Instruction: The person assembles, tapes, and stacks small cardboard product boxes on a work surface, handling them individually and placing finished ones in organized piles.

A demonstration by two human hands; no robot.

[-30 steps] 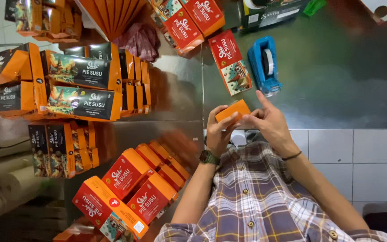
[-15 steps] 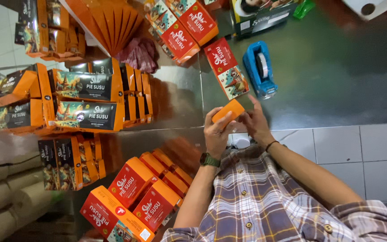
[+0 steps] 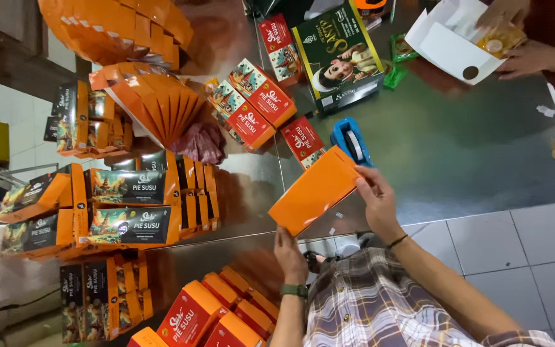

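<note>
Orange cardboard, a flat unfolded carton (image 3: 316, 189), sits tilted between both hands just above the steel table (image 3: 483, 154). Left hand (image 3: 290, 254), wearing a green wristband, pinches the carton's lower corner, fingers closed on the card. Right hand (image 3: 375, 200) clamps the upper edge, thumb and fingers pressed on it. Just beyond the carton, a blue tape dispenser (image 3: 351, 140) rests on the table beside a red box (image 3: 303, 141). Further left, stacks of finished boxes (image 3: 133, 205) pile up. Far corner: another person's hands (image 3: 521, 38) work at a white carton (image 3: 448, 45).
</note>
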